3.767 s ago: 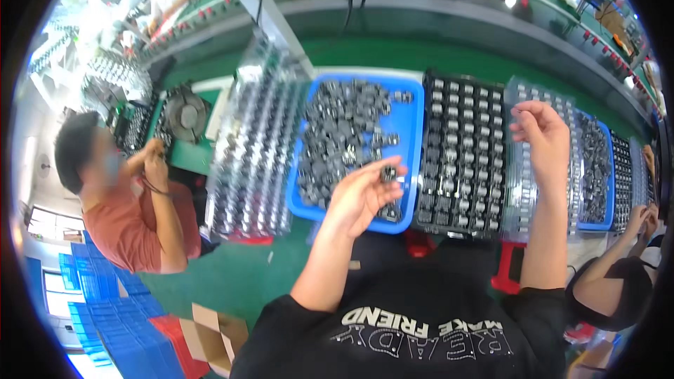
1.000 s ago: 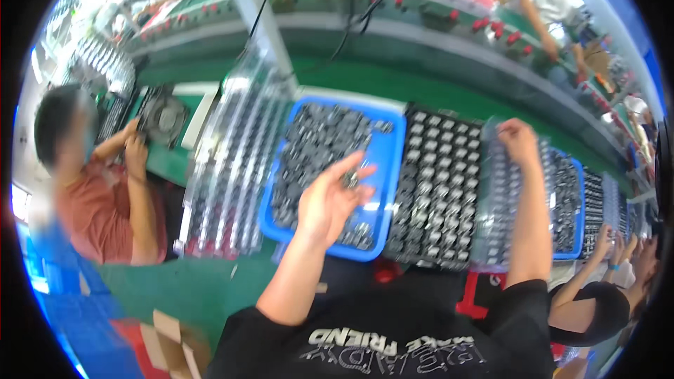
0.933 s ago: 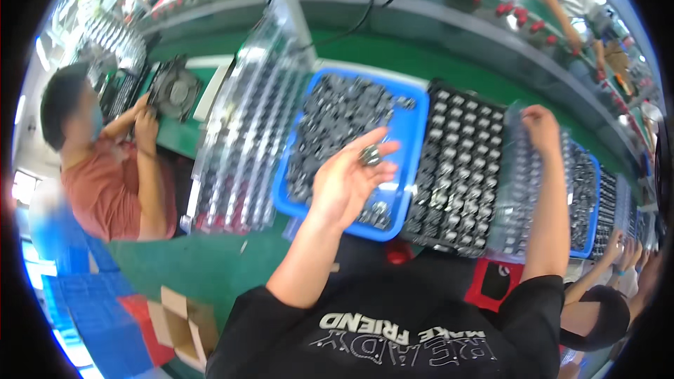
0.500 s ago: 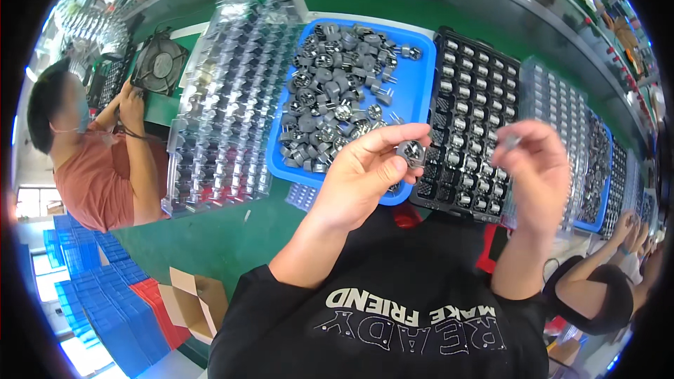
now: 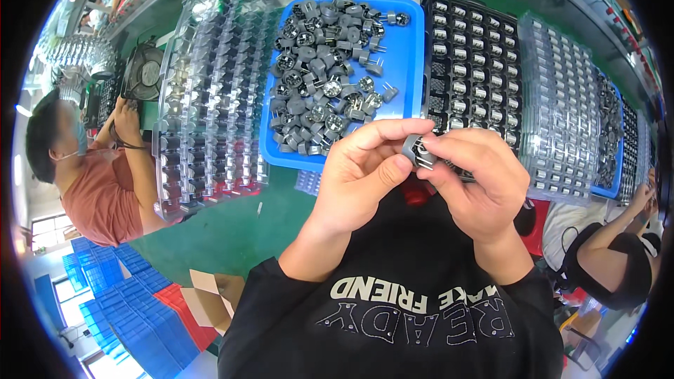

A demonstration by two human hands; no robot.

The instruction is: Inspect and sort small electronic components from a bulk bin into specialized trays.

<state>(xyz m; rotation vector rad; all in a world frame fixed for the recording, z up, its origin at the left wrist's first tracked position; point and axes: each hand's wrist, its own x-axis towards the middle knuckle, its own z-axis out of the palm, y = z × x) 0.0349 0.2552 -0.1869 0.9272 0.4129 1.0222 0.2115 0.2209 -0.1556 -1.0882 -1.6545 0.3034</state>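
Observation:
In front of my chest, my left hand [image 5: 351, 179] pinches a round grey plastic part [image 5: 413, 147] with metal pins between thumb and index finger. My right hand [image 5: 484, 179] meets it from the other side, thumb and fingertips closed at the pin side. A small silvery piece lies at those right fingertips, mostly hidden by them. Beyond my left hand is a blue tray [image 5: 407, 107] heaped with similar grey pinned parts. Behind my right hand stands a black slotted tray [image 5: 427, 52] filled with rows of silvery cylinders; several slots on its left side look dark.
Stacked clear plastic trays [image 5: 210, 91] stand at left, more clear trays [image 5: 558, 105] at right. A co-worker [image 5: 105, 196] sits at far left near a black fan [image 5: 145, 70]. An open cardboard box [image 5: 207, 295] and blue crates [image 5: 144, 319] are at lower left.
My right hand has moved left and brought its small silvery piece to the grey part in my left hand. The view has shifted slightly.

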